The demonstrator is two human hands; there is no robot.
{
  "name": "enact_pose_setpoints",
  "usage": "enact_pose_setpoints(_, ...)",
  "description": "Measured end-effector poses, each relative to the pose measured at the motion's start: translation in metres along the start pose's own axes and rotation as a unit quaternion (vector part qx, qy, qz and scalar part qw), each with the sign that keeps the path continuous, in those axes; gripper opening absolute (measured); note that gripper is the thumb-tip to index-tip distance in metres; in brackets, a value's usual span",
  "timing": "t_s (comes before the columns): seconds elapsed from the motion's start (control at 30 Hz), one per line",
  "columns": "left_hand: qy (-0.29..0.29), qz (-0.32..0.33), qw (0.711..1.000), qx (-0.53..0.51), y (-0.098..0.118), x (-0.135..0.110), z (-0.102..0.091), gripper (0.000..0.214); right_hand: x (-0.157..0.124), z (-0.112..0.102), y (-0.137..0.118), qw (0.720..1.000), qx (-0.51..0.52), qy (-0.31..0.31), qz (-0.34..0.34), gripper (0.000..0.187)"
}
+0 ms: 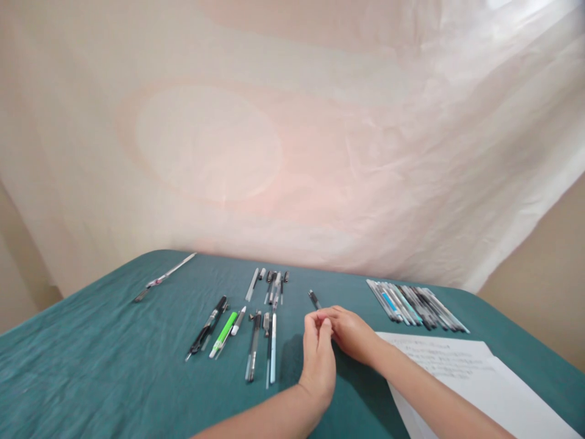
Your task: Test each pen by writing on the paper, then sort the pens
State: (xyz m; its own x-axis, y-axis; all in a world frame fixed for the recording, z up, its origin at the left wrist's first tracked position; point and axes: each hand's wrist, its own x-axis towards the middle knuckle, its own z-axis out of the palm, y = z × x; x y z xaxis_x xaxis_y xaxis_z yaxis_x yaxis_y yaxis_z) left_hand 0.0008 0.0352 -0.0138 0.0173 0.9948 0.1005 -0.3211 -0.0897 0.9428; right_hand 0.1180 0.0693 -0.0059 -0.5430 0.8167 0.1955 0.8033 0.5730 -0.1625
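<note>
My left hand [319, 355] and my right hand [351, 334] meet above the front middle of the table, fingers closed and pressed together. What lies between the fingertips is hidden by the hands. Just beyond them shows the end of a dark pen [314, 298]; its near end disappears behind my fingers, so I cannot tell if it is gripped or lies on the cloth. Left of my hands are a light blue pen [273, 350] and a clear-and-black pen [253, 347], with thin refills beside them. Farther left are a bright green pen barrel [223, 335] and a black pen [208, 326].
A dark green cloth [114, 341] covers the table. Several pens and caps [275, 286] are grouped at the back middle. A row of pens [415, 305] lies right, behind written paper sheets [457, 372]. A long thin pack [167, 275] lies far left. A pale curtain [292, 134] hangs behind.
</note>
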Motion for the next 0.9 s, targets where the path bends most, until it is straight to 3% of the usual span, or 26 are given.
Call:
enact_pose_setpoints(0.1,0.015,-0.004,1.000,0.002,-0.001,0.002,-0.001,0.015,-0.001,-0.003,-0.004,0.999,-0.001,0.030,0.041,0.031)
enact_pose_setpoints(0.33,0.051,-0.029,0.998,0.021,-0.006,0.006,-0.004,0.018,0.020,0.004,-0.002,0.969,0.015,0.029,0.243,0.033)
enact_pose_setpoints(0.73,0.049,-0.062,0.997,0.018,-0.012,0.007,-0.004,0.022,0.015,0.000,0.016,0.954,0.001,-0.053,0.295,0.007)
enact_pose_setpoints(0.83,0.051,-0.071,0.996,0.002,-0.015,0.010,-0.004,0.023,0.010,-0.004,0.015,0.952,0.034,-0.072,0.296,0.006)
enact_pose_setpoints(0.9,0.055,-0.076,0.996,-0.006,-0.015,0.011,-0.003,0.026,0.007,-0.006,0.014,0.944,0.117,-0.072,0.301,0.009)
